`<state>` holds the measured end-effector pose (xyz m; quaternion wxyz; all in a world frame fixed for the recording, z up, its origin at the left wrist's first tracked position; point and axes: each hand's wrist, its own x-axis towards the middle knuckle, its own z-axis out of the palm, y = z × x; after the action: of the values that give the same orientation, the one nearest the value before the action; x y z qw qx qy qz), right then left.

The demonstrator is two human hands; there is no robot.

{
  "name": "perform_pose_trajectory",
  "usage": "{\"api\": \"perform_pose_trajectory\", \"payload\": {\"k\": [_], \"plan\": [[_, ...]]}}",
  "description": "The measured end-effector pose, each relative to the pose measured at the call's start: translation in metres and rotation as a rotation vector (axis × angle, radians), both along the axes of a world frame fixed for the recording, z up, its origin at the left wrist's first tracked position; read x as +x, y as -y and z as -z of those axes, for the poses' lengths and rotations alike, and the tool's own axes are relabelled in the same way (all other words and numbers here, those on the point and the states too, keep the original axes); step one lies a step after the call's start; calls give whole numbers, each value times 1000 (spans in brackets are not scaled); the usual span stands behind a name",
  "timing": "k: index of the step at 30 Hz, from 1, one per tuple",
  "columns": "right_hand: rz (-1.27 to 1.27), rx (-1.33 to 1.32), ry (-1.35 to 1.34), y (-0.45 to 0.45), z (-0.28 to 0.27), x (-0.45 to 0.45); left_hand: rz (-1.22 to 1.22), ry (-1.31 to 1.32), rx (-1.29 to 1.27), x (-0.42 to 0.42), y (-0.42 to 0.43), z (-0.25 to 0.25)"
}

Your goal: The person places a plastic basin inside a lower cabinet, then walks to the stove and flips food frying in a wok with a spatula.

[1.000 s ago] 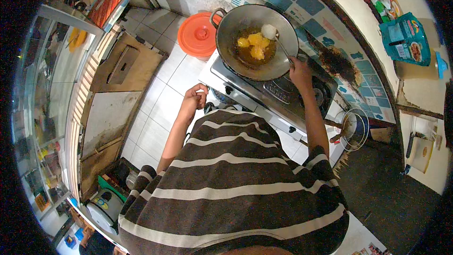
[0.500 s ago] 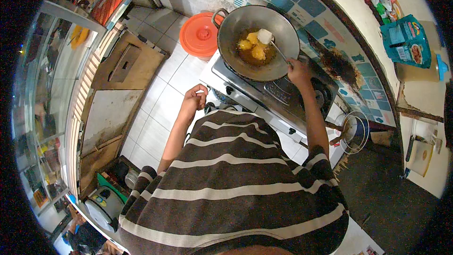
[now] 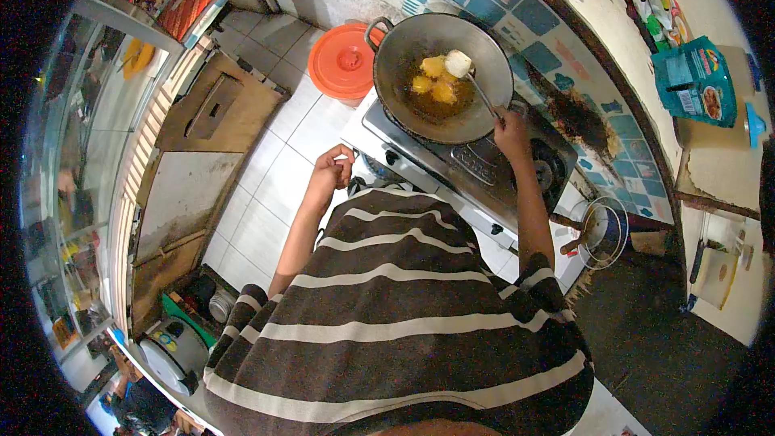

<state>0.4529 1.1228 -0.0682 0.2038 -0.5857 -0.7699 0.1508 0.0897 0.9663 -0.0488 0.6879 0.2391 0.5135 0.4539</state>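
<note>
A large wok point(image 3: 404, 105) sits on the stove point(image 3: 452, 163). In the oil at its bottom lie several golden-yellow frying pieces point(image 3: 442, 92). My right hand point(image 3: 510, 131) is closed around the thin handle of a metal spatula point(image 3: 482, 95). The spatula's pale, shiny head is inside the wok, at the upper right of the pieces; whether it touches them I cannot tell. My left hand point(image 3: 331, 171) hangs in front of the stove's left end, fingers loosely curled and holding nothing visible.
An orange lidded bucket point(image 3: 341, 60) stands on the floor left of the wok. Right of the stove is a wire-rimmed container point(image 3: 604, 230). A teal pouch point(image 3: 696, 81) rests on the right-hand ledge. A wooden cabinet point(image 3: 198, 153) and a rice cooker point(image 3: 171, 355) are on the left.
The spatula head has shifted slightly to the right in the wok, and the frying pieces have changed position a little. My left hand stays nearly still.
</note>
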Motion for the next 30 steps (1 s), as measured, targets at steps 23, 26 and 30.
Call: {"api": "perform_pose_trajectory", "payload": {"k": [23, 26, 30], "plan": [[155, -668, -232, -20, -1, 0, 5, -31, 12, -1, -6, -6], [299, -820, -276, -21, -2, 3, 8, -22, 28, -2, -6, -3], [54, -454, -172, -26, 14, 5, 10, -6, 34, -1, -8, -7]]}}
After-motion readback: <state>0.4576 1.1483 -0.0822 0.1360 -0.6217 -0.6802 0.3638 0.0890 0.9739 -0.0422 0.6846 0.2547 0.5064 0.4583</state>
